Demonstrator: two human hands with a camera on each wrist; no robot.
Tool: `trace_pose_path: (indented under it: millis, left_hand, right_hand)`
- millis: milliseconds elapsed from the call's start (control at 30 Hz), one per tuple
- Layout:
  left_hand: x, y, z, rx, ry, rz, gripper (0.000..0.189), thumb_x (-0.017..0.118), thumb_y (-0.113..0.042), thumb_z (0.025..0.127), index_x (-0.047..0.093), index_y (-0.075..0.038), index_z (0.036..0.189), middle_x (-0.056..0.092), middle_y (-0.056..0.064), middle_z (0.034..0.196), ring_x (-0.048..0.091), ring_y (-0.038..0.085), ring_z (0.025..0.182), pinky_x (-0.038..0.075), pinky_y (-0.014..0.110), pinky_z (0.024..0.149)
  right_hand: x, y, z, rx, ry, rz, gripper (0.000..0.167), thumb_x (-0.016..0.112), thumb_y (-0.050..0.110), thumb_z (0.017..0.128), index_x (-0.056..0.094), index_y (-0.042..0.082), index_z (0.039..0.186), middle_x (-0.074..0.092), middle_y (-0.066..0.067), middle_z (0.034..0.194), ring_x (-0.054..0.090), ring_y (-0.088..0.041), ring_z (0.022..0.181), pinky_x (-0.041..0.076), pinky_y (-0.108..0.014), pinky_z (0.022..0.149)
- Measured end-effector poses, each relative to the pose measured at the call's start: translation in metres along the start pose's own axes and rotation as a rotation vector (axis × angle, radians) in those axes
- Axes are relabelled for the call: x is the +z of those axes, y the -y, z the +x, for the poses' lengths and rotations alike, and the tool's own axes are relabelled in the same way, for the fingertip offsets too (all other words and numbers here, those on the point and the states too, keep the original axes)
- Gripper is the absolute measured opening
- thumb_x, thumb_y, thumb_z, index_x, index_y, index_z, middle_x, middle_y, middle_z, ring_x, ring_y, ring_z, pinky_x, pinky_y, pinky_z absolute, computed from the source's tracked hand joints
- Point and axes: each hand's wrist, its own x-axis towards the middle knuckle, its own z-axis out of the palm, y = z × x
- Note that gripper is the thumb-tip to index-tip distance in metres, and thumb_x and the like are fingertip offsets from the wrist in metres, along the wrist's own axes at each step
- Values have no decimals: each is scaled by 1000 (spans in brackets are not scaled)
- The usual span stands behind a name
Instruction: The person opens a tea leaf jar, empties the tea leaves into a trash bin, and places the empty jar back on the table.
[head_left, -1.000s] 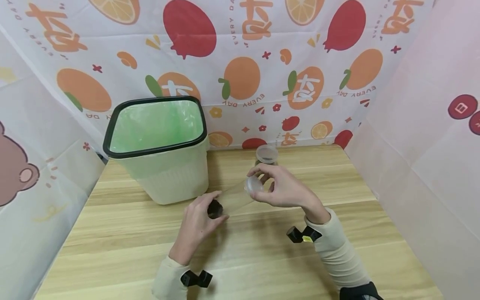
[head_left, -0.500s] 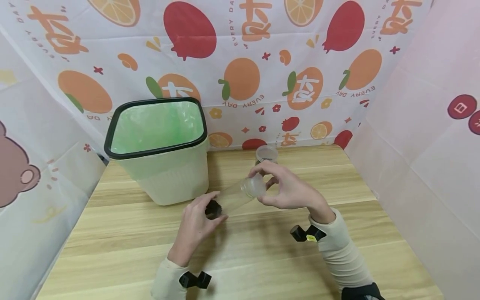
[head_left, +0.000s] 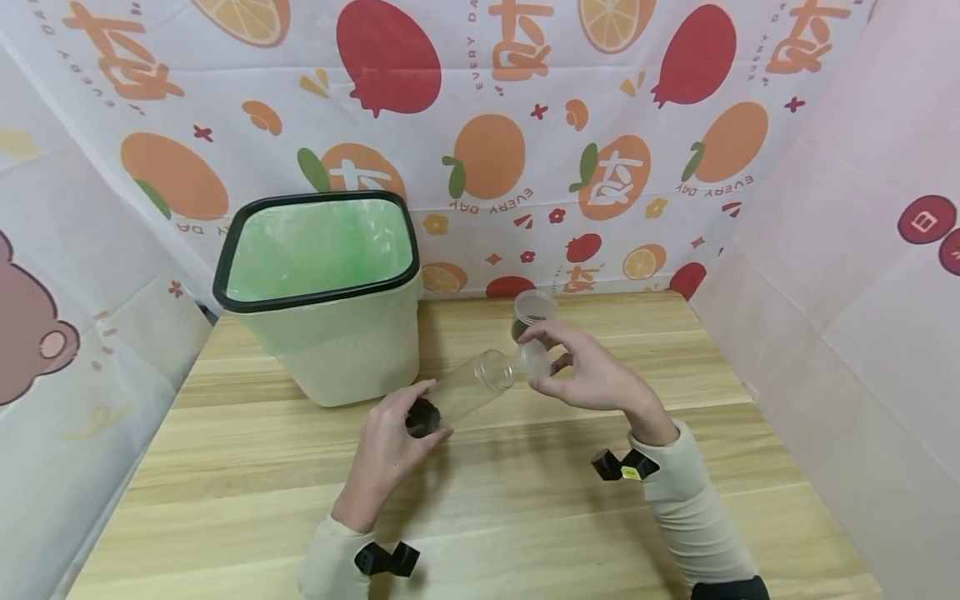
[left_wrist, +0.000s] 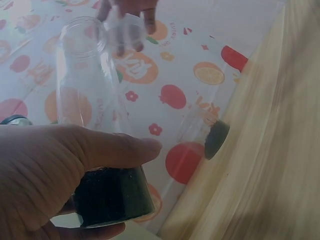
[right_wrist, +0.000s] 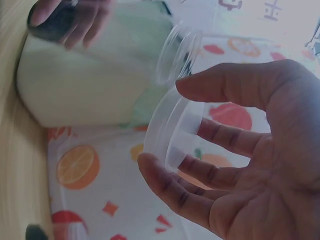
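Note:
My left hand (head_left: 386, 446) grips a clear plastic jar (head_left: 467, 387) round its lower end. Dark contents (left_wrist: 117, 195) fill the bottom of that jar, which tilts with its uncovered threaded mouth toward my right hand. Between thumb and fingers, my right hand (head_left: 596, 371) pinches a translucent screw lid (right_wrist: 167, 125) by its edge, a little apart from the mouth. Behind the right hand stands a second clear jar (head_left: 534, 308), also with dark contents low inside; its lower part is partly hidden by the hand in the head view.
A pale green bin (head_left: 352, 350) with a black rim and a liner stands at the back left of the wooden table (head_left: 480, 517). A fruit-print cloth (head_left: 480, 242) hangs behind the table, and pale sheets hang on both sides.
The lid has come off the jar's mouth and moved to the right with my right hand. My left hand keeps the tilted jar in almost the same place.

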Motion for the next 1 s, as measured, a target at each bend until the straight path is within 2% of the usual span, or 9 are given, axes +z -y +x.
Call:
trace_pose_path:
  millis: [200, 467, 667, 767, 900, 1000]
  left_hand:
    - [0, 1, -3, 10, -3, 3, 69, 98, -18, 62, 69, -3, 123, 75, 17, 118, 72, 34, 107, 59, 48, 91]
    - [0, 3, -6, 1, -17, -13, 70, 98, -16, 61, 69, -4, 124, 74, 17, 119, 72, 35, 107, 59, 49, 92]
    - [-1, 4, -8, 11, -9, -7, 72, 98, -18, 62, 68, -4, 126, 74, 17, 121, 71, 36, 108, 59, 49, 92]
    - [-2, 6, -10, 8, -5, -5, 72, 97, -18, 62, 68, -5, 126, 73, 17, 122, 71, 36, 109, 58, 50, 92]
    - [-3, 8, -12, 6, -8, -6, 72, 98, -17, 62, 68, -5, 126, 74, 16, 121, 71, 36, 109, 58, 50, 92]
    - [-4, 9, -13, 3, -9, -6, 72, 98, -16, 61, 68, -5, 126, 74, 16, 121, 71, 35, 109, 59, 49, 91]
  right_hand:
    - [-1, -25, -6, 76, -47, -45, 47, 75, 6, 86, 59, 14, 130, 61, -7, 129, 59, -27, 111, 60, -33, 80]
    - [-4, -62, -15, 170, -72, -98, 47, 73, 7, 88, 58, 4, 132, 60, -15, 129, 60, -33, 110, 59, -35, 76]
    - [-6, -89, -22, 251, -86, -178, 48, 72, 10, 90, 58, 0, 135, 59, -22, 131, 57, -34, 109, 57, -31, 73]
    - [-5, -100, -26, 279, -79, -213, 49, 72, 10, 90, 58, -3, 136, 60, -26, 129, 58, -36, 107, 57, -34, 72]
    - [-1, -116, -31, 306, -81, -264, 50, 72, 9, 90, 58, -6, 135, 59, -29, 133, 60, -43, 114, 58, -49, 84]
    - [3, -126, -34, 313, -85, -311, 50, 72, 9, 88, 59, -7, 134, 59, -29, 135, 58, -46, 123, 52, -58, 98]
